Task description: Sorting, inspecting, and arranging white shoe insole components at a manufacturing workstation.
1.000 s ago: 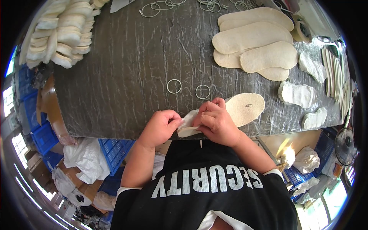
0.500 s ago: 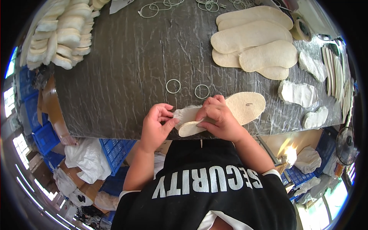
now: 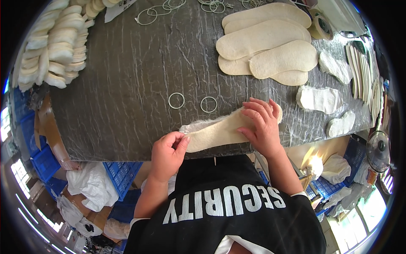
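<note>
Insole: a cream fleecy insole [image 3: 224,131] lies flat at the near edge of the dark tabletop [image 3: 127,84], heel toward the left hand.
Left hand: the left hand [image 3: 167,154] pinches the heel end between thumb and fingers, apparently to keep it taut.
Right hand: the right hand [image 3: 262,125] presses down on the toe end, fingers spread, pinning it flat.
Nearby: two wire rings [image 3: 192,102] just beyond; a pile of insoles [image 3: 266,42] farther right; stacked pale pieces [image 3: 55,46] far left.
</note>
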`<state>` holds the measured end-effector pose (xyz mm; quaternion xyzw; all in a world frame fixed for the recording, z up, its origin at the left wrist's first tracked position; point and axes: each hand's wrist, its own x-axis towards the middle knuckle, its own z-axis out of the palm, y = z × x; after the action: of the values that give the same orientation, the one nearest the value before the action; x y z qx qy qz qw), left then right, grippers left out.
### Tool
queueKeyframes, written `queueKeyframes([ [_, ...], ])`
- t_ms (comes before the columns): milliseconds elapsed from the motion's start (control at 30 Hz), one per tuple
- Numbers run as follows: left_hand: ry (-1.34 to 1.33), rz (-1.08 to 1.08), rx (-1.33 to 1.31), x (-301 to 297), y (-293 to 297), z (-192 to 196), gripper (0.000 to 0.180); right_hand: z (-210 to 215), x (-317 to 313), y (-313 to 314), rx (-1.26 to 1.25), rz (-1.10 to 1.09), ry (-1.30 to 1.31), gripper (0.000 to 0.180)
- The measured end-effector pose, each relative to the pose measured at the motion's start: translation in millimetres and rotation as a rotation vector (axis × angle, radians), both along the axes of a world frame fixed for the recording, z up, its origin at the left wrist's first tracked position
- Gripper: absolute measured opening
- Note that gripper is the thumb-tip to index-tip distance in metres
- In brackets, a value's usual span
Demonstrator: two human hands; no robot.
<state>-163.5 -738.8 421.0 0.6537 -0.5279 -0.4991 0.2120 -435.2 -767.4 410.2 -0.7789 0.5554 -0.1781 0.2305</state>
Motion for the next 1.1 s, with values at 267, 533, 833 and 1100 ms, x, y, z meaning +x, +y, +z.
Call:
queueKeyframes([
  [267, -0.09, 0.047, -0.01, -8, -4, -7, 0.017, -7, 2, 3, -0.055, -0.041, 0.08, 0.038],
  [533, -0.206, 0.007, -0.025, -13, -10, -7, 0.016, 0, 19, 2, -0.045, 0.006, 0.177, 0.041],
  [833, -0.366, -0.056, -0.111, -18, -17, -12, 0.016, -4, 29, -7, 0.061, 0.099, 0.11, 0.038],
  [1100, -0.311, -0.05, -0.097, -15, -32, -21, 0.018, 10, -8, -25, 0.211, 0.313, 0.166, 0.096],
])
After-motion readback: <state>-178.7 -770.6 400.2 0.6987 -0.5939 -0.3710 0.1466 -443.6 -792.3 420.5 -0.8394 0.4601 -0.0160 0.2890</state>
